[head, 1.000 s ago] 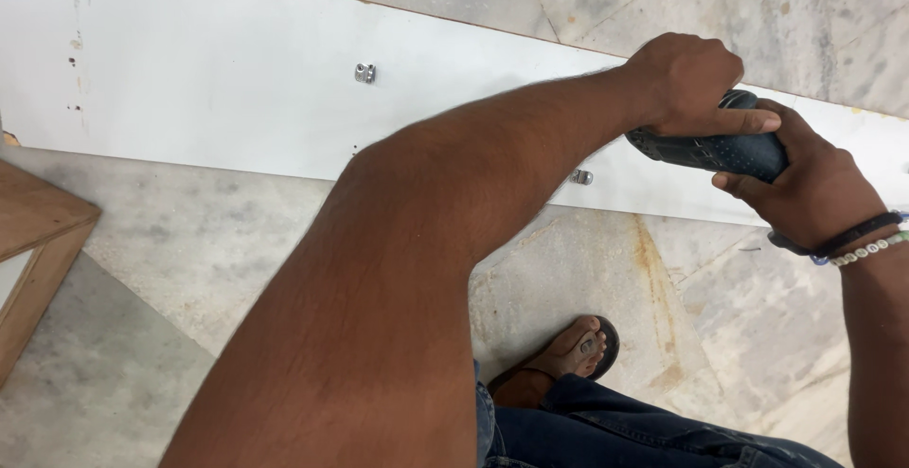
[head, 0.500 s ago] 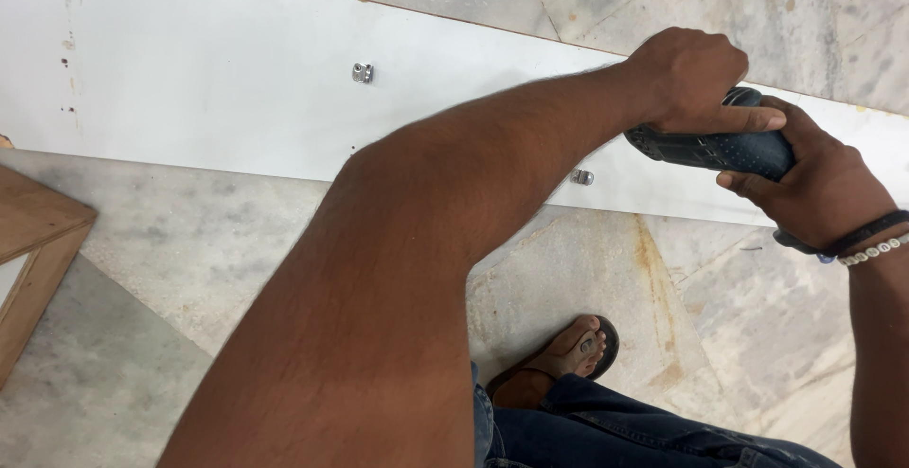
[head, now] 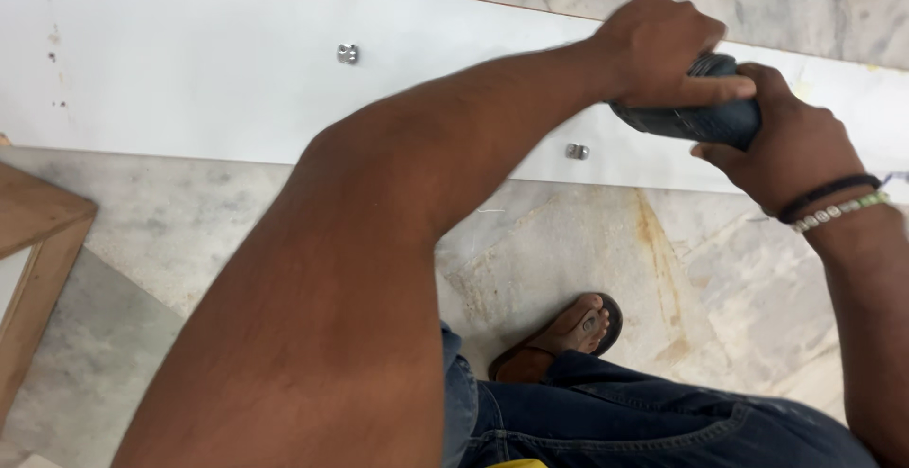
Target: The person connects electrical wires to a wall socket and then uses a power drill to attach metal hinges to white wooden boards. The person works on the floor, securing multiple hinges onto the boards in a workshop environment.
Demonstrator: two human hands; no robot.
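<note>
A dark power tool (head: 696,119), likely a drill or driver, is pressed down on a long white board (head: 189,80) lying on the marble floor. My left hand (head: 658,46) wraps over the top of the tool, with my forearm crossing the middle of the view. My right hand (head: 786,136) grips the tool's body from the right; a black band and a bead bracelet sit on that wrist. The tool's tip is hidden under my hands. Two small metal fittings stick out of the board: one (head: 347,52) at upper left, one (head: 577,151) near the board's front edge, just left of the tool.
A wooden frame corner (head: 38,241) lies at the left edge. My foot in a brown sandal (head: 563,335) and my blue-jeaned leg (head: 663,421) are at the bottom. The marble floor (head: 587,260) has a rust-coloured stain.
Both hands and the tool have stayed locked together on the board; the view has shifted only slightly.
</note>
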